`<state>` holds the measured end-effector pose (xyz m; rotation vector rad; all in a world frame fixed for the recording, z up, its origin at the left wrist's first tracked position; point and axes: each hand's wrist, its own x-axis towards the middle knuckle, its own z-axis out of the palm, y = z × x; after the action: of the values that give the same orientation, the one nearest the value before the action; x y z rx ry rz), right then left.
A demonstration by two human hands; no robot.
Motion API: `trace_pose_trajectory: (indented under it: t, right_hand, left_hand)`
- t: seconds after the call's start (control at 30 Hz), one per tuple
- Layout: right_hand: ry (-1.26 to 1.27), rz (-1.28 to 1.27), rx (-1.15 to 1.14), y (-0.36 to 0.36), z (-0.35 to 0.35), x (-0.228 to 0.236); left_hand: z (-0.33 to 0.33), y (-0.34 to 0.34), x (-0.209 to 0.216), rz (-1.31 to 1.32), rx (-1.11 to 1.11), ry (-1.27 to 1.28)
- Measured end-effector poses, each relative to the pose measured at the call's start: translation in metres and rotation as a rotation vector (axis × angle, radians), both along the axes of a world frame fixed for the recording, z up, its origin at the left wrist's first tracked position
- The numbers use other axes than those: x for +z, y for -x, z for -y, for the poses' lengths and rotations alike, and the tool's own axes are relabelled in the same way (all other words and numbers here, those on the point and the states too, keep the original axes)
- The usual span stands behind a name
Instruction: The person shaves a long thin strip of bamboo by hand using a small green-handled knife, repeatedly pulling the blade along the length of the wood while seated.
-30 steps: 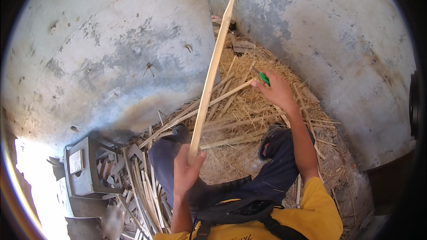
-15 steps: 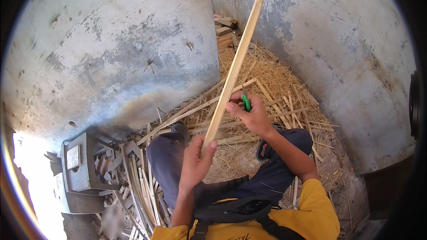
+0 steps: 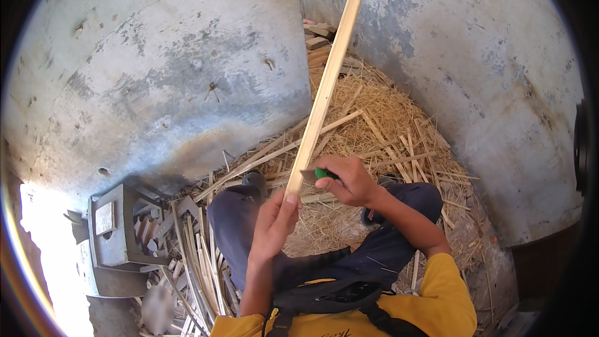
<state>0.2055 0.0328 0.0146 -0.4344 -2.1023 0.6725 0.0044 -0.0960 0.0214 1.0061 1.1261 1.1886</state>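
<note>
A long, pale split bamboo strip (image 3: 324, 97) slants up and away from me, its far end running out at the top of the view. My left hand (image 3: 275, 221) is closed round its near end, thumb on top. In my right hand (image 3: 350, 181) I grip a green-handled knife (image 3: 322, 173). The short blade points left and lies at the strip's right edge, just above my left hand; I cannot tell whether it cuts in. My right fingers are wrapped round the handle and hide most of it.
Straw-like shavings (image 3: 387, 106) and loose strips cover the floor ahead, between two weathered walls (image 3: 206, 43). More long strips (image 3: 199, 256) lie by my left knee, beside a grey box-like frame (image 3: 113, 228) holding scraps. Bricks (image 3: 318, 40) sit in the far corner.
My right hand has come down and nearer, turning the knife so its blade now points left at the strip. The strip's far end has shifted slightly left.
</note>
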Motion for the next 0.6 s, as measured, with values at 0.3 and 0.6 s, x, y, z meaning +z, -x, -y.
trace_pose_trajectory:
  t: [0.3,0.6]
  right_hand:
    - [-0.196,-0.02,0.046,0.007,0.007,-0.002]
    - [-0.233,-0.02,-0.047,0.012,0.015,0.005]
  left_hand:
    - [0.004,-0.003,0.01,-0.05,-0.067,-0.079]
    - [0.002,-0.005,0.007,-0.209,0.036,-0.116]
